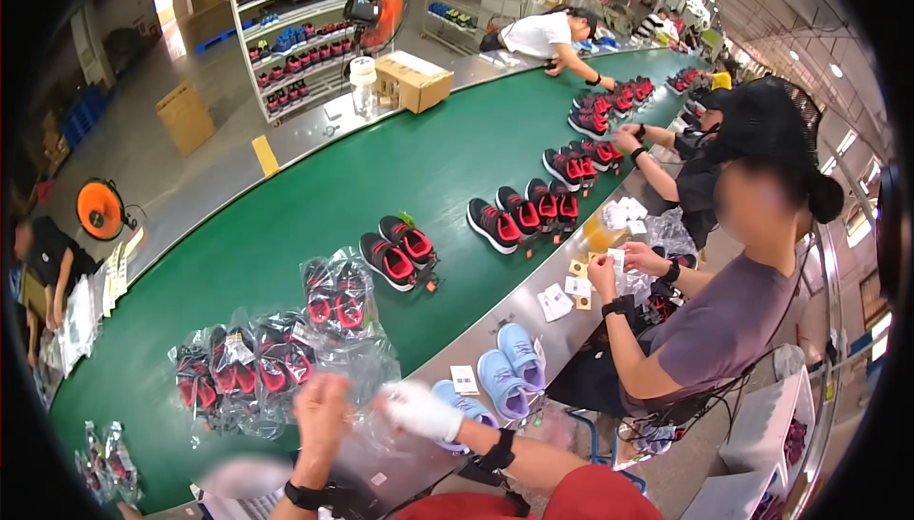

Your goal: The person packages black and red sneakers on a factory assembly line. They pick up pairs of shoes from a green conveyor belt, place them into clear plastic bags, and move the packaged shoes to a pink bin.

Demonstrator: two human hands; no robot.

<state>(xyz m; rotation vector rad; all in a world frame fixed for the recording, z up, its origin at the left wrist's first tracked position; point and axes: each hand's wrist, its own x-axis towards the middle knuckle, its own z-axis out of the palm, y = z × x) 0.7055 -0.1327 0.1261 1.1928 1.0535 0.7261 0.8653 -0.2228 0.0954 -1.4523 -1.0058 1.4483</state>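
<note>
My left hand (pixel 321 412) and my right hand (pixel 419 410) are low in the view, both blurred by motion. They grip a clear plastic bag (pixel 367 368) between them at the near edge of the green conveyor belt (pixel 314 196). My right hand wears a white bandage or glove. Just past the hands lie bagged black-and-red shoes (pixel 249 365) and another bagged pair (pixel 335 293). A light blue shoe (pixel 464 406) lies partly under my right hand on the metal side ledge (pixel 519 306).
Unbagged black-and-red shoe pairs (pixel 398 249) run along the belt. Light blue shoes (pixel 509 368) and paper tags (pixel 555 301) sit on the ledge. A person (pixel 714 320) sits to my right handling tags; others work farther along. A cardboard box (pixel 413 80), shelves and fans stand beyond.
</note>
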